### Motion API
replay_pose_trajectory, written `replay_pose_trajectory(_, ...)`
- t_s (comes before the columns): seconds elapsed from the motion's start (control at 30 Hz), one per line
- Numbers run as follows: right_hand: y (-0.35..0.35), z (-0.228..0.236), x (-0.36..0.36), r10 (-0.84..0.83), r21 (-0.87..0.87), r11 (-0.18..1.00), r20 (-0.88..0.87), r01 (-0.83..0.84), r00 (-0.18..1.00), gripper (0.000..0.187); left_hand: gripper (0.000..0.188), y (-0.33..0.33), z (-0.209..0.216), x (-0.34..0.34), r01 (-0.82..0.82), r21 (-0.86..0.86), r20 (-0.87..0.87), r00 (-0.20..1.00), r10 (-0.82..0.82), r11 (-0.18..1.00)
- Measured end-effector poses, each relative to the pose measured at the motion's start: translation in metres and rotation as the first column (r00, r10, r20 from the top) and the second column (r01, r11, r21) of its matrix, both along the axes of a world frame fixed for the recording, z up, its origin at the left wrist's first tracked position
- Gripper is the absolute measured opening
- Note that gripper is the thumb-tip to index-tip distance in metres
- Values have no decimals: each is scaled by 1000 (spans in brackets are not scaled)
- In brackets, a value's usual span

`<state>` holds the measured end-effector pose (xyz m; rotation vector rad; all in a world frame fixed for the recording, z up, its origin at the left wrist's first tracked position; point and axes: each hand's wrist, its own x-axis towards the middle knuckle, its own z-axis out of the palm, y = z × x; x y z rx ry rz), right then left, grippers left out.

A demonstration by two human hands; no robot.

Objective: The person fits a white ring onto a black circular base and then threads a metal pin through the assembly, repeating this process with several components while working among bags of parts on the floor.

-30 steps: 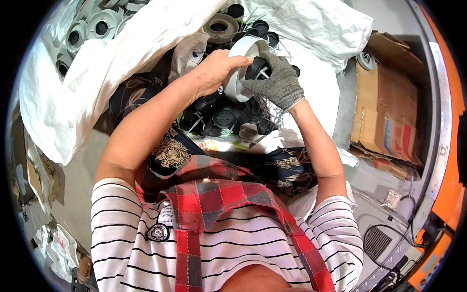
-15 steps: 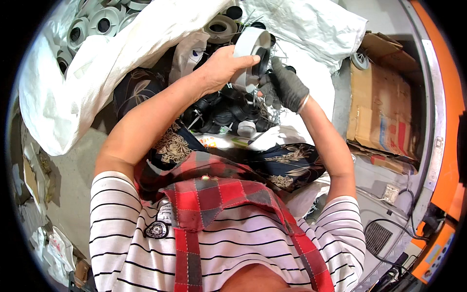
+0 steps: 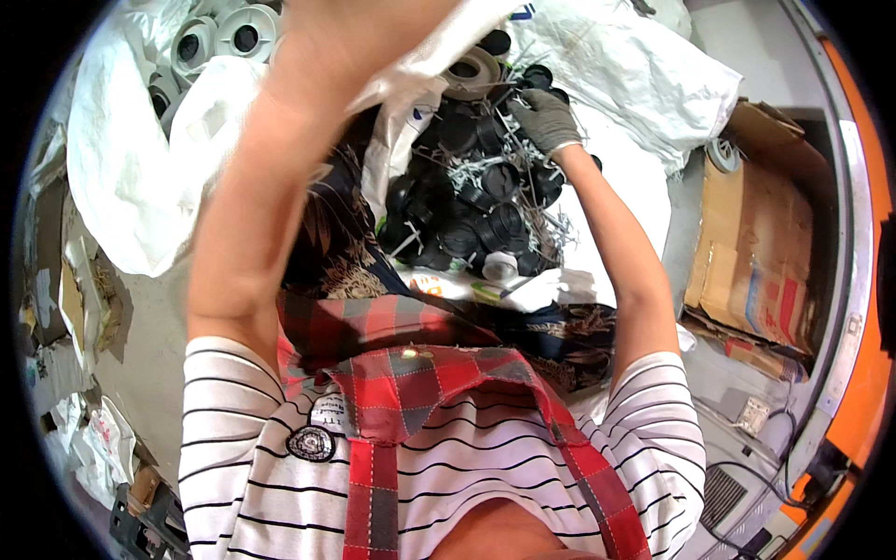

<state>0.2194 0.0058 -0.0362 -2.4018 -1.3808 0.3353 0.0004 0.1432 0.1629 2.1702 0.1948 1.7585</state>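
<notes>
My left hand (image 3: pixel 364 33) is raised over the white sack at the top edge, bare and smeared by motion. Its fingers lie outside the picture, so whatever it may hold is hidden. My right hand (image 3: pixel 546 121), in a dark grey work glove, reaches down at the far right part of a pile of round black plastic caps (image 3: pixel 499 224). Its fingers are stretched out over the caps, and I see nothing held in them. Thin pale plastic scraps (image 3: pixel 481 173) lie among the caps. A round grey plastic part (image 3: pixel 471 73) rests at the pile's far end.
A big white woven sack (image 3: pixel 121 205) at the left has several pale grey flanged round parts (image 3: pixel 247 35) beside it. At the right stands an open cardboard box (image 3: pixel 751 243) with a grey ring (image 3: pixel 722 155) at its edge. Orange equipment (image 3: pixel 863 355) borders the far right.
My left hand has swung up and left, and the grey ring-shaped part it held is out of sight. My gloved right hand has moved away from that part, up to the caps.
</notes>
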Motion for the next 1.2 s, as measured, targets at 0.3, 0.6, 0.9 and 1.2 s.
replay_pose_trajectory(0.3,98,-81,-6,351,-424,859,83,-286,933,33,43,-55,-143,9,67,-986,141,833,-536,-156)
replay_pose_trajectory(0.6,61,-67,-13,329,-458,864,195,-211,924,26,57,-56,-162,22,-131,-974,-45,910,-412,-183)
replay_pose_trajectory(0.9,-84,13,-100,288,71,957,-355,-282,889,43,31,-54,-189,24,-91,-896,141,870,-472,-436)
replay_pose_trajectory(1.2,-37,-24,-37,-221,-281,940,-71,193,973,60,55,-38,-184,21,-362,-883,-468,716,-518,298)
